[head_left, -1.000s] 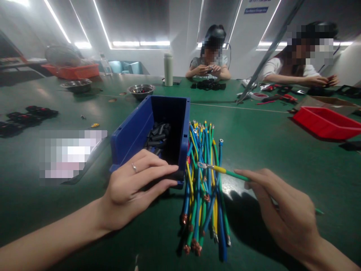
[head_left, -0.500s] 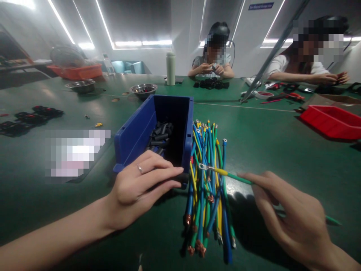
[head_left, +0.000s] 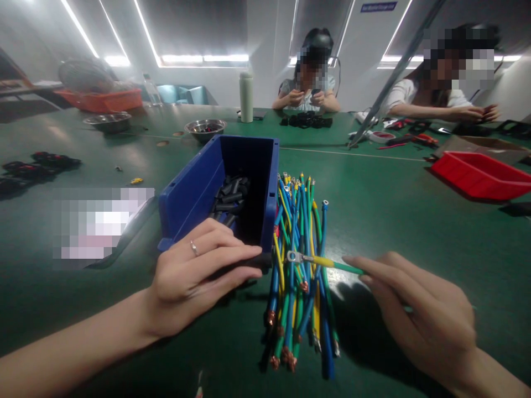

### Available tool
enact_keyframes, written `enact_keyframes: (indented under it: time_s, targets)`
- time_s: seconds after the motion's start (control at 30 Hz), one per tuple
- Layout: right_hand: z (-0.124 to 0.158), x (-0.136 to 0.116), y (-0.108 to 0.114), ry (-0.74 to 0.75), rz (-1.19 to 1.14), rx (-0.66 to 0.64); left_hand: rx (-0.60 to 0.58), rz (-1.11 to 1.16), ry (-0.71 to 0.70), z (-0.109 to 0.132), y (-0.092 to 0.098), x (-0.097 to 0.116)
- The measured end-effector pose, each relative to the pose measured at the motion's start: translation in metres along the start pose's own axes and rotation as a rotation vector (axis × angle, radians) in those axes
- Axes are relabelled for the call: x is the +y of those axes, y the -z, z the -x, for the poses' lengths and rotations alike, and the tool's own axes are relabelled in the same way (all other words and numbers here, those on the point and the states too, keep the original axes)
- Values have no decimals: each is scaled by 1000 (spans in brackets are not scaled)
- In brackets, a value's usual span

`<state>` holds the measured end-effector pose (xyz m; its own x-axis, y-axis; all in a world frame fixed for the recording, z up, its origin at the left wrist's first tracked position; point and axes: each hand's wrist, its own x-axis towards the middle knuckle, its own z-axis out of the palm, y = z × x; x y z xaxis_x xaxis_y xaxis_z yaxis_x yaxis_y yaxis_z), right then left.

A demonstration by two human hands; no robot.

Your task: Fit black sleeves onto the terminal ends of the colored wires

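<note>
Between the thumb and fingers of my left hand is a short black tube, its end pointing right. My right hand pinches a green wire with a yellow band and a metal ring terminal. The terminal is close to the tube's end, apart from it. Under both lies a bundle of blue, green and yellow wires, several with bare copper ends. A blue bin beyond my left hand holds several black tubes.
A red tray stands at right and a plastic-covered sheet lies left. Metal bowls, a pale green bottle and an orange basket are farther back. Two people work across the table.
The ring terminal and the black tube have come closer together, my right hand moving left with the wire. The whole view has shifted slightly.
</note>
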<state>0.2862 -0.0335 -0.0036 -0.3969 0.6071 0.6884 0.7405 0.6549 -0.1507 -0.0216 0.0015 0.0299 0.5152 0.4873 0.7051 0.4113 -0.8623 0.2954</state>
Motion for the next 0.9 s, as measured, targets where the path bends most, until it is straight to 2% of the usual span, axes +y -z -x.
enact_keyframes:
  time_s: [0.3, 0.5, 0.9]
  targets:
    - [-3, -2, -3, 21, -51, -47, -22, -44, -20, 2, -1, -1]
    - [-1, -2, -2, 65, 6, -67, -40, -88, -28, 6, -2, 2]
    - [-3, -8, -2, 109, 27, -48, -32, -88, -75, 7, -3, 1]
